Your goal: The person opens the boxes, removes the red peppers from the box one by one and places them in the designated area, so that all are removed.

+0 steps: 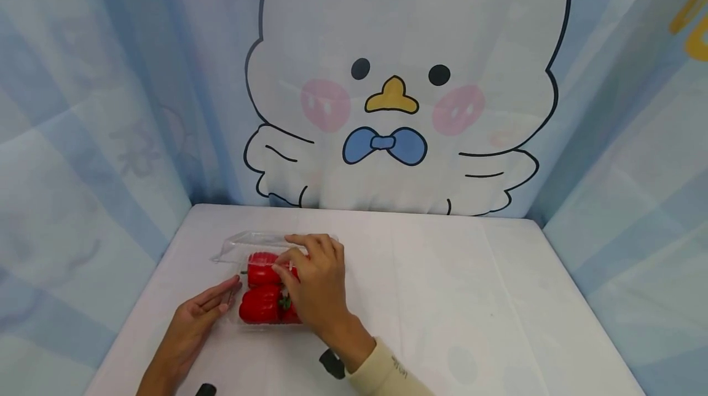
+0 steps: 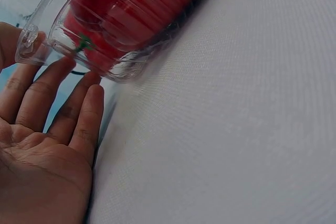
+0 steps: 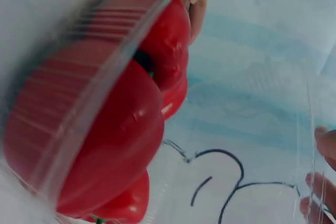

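Observation:
A clear plastic clamshell container (image 1: 243,322) with several red bell peppers (image 1: 260,305) inside lies on the left part of the white table. Its see-through lid (image 1: 238,247) stands raised along the far side. My left hand (image 1: 193,325) pinches the container's left edge between thumb and fingers. In the left wrist view, the remaining fingers (image 2: 86,116) reach out loosely beneath that edge. My right hand (image 1: 318,282) arches over the peppers from the right and covers part of them. Seen from the right wrist, its fingertips (image 3: 315,203) hold the lid's rim.
The white table (image 1: 470,297) extends to the right of the container. A curtain with a cartoon chick (image 1: 409,27) hangs behind it, with blue and white cloth (image 1: 66,138) on either side. Black straps (image 1: 332,364) show near both wrists.

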The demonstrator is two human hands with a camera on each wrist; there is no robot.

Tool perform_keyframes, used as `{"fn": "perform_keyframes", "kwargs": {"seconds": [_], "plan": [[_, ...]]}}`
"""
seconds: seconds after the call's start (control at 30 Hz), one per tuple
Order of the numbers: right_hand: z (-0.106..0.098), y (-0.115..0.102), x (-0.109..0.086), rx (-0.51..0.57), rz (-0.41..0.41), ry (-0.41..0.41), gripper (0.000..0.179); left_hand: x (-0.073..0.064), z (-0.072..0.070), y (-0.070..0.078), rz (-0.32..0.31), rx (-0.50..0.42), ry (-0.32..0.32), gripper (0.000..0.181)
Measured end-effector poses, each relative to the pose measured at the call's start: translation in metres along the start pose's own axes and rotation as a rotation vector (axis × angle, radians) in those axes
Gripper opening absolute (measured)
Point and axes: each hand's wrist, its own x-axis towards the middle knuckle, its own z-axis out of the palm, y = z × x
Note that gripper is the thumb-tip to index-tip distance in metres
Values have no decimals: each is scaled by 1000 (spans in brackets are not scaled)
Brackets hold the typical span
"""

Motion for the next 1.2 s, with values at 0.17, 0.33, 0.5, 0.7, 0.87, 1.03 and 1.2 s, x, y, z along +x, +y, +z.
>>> {"fn": "perform_keyframes", "kwargs": {"seconds": [0.17, 0.33, 0.5, 0.7, 0.87, 1.03, 1.2], "plan": [[-4, 9, 5, 7, -4, 19, 17, -1, 0, -2, 16, -6, -13, 61], [-8, 17, 9, 25, 14, 58, 14, 0, -1, -4, 33, -5, -20, 60], [-9, 27, 11, 82, 75, 78, 12, 0, -2, -4, 33, 3, -21, 59], [-13, 40, 14, 197, 143, 114, 15, 0, -2, -5, 63, 2, -42, 57], [-17, 50, 14, 285, 187, 129, 15, -1, -3, -5, 86, 4, -58, 56], [-17, 60, 15, 348, 225, 139, 10, -1, -2, -4, 84, 10, -51, 56], [-13, 71, 15, 377, 254, 148, 11, -1, -1, -4, 58, 14, -30, 57]]}}
